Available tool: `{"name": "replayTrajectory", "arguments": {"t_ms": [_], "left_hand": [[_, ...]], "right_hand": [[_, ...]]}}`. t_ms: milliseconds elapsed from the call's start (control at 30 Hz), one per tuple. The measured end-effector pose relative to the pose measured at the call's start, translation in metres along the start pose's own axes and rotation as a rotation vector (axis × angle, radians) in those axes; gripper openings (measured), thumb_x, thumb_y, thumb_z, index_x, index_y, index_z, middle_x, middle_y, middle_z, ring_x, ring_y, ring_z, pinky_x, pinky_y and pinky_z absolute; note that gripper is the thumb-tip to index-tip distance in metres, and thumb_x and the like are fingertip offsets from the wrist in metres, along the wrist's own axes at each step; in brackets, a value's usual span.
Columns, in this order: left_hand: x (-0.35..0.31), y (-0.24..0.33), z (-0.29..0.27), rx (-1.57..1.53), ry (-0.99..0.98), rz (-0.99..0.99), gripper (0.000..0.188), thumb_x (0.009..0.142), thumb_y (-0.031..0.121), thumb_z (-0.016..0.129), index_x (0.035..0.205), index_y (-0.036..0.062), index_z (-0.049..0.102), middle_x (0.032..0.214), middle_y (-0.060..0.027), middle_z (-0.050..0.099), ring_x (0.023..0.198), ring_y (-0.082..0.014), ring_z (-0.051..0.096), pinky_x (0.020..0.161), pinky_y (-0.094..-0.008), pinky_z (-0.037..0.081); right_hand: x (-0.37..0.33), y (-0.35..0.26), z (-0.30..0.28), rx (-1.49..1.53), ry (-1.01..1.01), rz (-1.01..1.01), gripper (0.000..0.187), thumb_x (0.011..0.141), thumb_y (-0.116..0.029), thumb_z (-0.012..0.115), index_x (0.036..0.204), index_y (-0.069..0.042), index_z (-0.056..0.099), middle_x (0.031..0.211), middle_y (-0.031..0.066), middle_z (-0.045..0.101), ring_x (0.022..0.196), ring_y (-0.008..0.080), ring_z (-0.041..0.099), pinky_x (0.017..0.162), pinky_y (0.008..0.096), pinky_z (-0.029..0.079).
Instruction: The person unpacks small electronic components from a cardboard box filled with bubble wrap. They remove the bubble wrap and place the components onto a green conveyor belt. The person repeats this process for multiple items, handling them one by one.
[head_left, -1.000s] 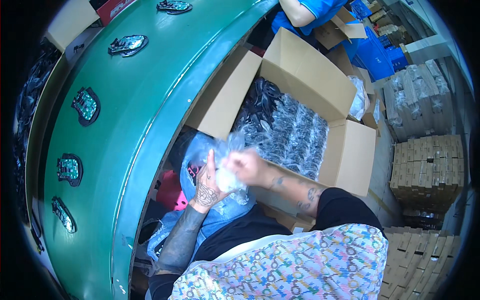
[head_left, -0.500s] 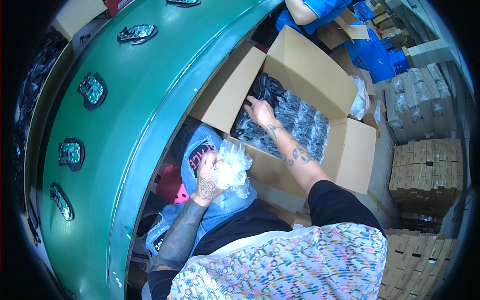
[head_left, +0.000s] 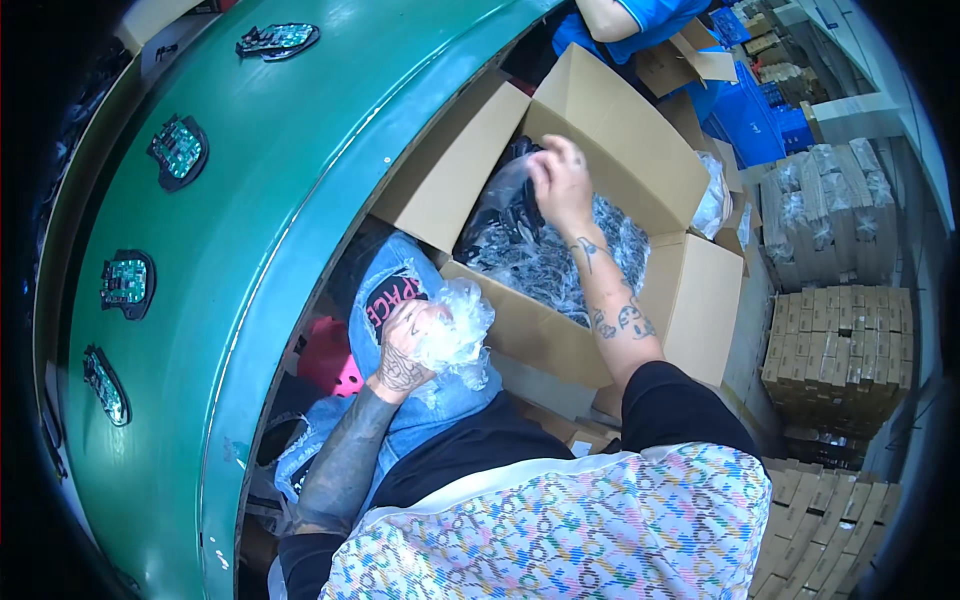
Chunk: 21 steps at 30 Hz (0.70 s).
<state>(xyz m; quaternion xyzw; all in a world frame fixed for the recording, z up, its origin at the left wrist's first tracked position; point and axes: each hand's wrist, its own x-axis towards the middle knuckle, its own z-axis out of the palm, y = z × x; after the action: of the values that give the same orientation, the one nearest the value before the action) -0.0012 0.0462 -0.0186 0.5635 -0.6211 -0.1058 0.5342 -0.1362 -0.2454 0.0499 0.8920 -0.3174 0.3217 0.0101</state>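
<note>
My left hand (head_left: 408, 345) is closed around a crumpled bunch of clear plastic bags (head_left: 455, 335) above my lap. Over the open cardboard box (head_left: 545, 335) at the right of the bench, my right hand (head_left: 562, 180) has its fingers drawn together. They pinch the edge of a clear plastic film (head_left: 512, 183), slightly blurred, which spreads over black parts at the box's far left. More dark items in clear wrapping (head_left: 530, 265) fill the box in rows; their exact kind cannot be made out.
A green conveyor belt (head_left: 240, 200) curves along the left, carrying several black parts with green circuit boards (head_left: 128, 284). A co-worker's blue sleeve (head_left: 650, 20) shows at the far side. Stacked cartons (head_left: 838, 340) stand at the right, with blue crates (head_left: 745, 120) behind.
My right hand has lifted and moved away from the box's left side, drawing film with it. My left hand still holds the plastic bunch. The circuit-board parts have shifted slightly in view.
</note>
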Motion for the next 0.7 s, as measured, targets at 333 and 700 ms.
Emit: {"name": "replayTrajectory", "arguments": {"t_ms": [333, 700], "left_hand": [[0.004, -0.003, 0.0, 0.008, 0.007, 0.028, 0.04, 0.066, 0.024, 0.076, 0.095, 0.0009, 0.06, 0.089, -0.016, 0.06, 0.082, -0.0346, 0.06, 0.075, -0.0434, 0.048], [0.001, -0.004, 0.0, -0.008, 0.017, 0.001, 0.04, 0.068, 0.023, 0.076, 0.097, 0.0018, 0.06, 0.089, -0.0161, 0.06, 0.082, -0.0353, 0.06, 0.074, -0.0432, 0.048]], "right_hand": [[-0.019, 0.049, -0.005, 0.818, 0.017, 0.511, 0.012, 0.097, -0.014, 0.055, 0.097, -0.003, 0.059, 0.093, 0.0086, 0.065, 0.082, 0.0118, 0.061, 0.073, 0.0257, 0.049], [-0.113, 0.057, 0.019, -0.031, -1.133, 0.421, 0.058, 0.08, -0.039, 0.072, 0.126, -0.006, 0.058, 0.124, 0.0206, 0.061, 0.117, 0.0357, 0.056, 0.098, 0.0393, 0.045]]}}
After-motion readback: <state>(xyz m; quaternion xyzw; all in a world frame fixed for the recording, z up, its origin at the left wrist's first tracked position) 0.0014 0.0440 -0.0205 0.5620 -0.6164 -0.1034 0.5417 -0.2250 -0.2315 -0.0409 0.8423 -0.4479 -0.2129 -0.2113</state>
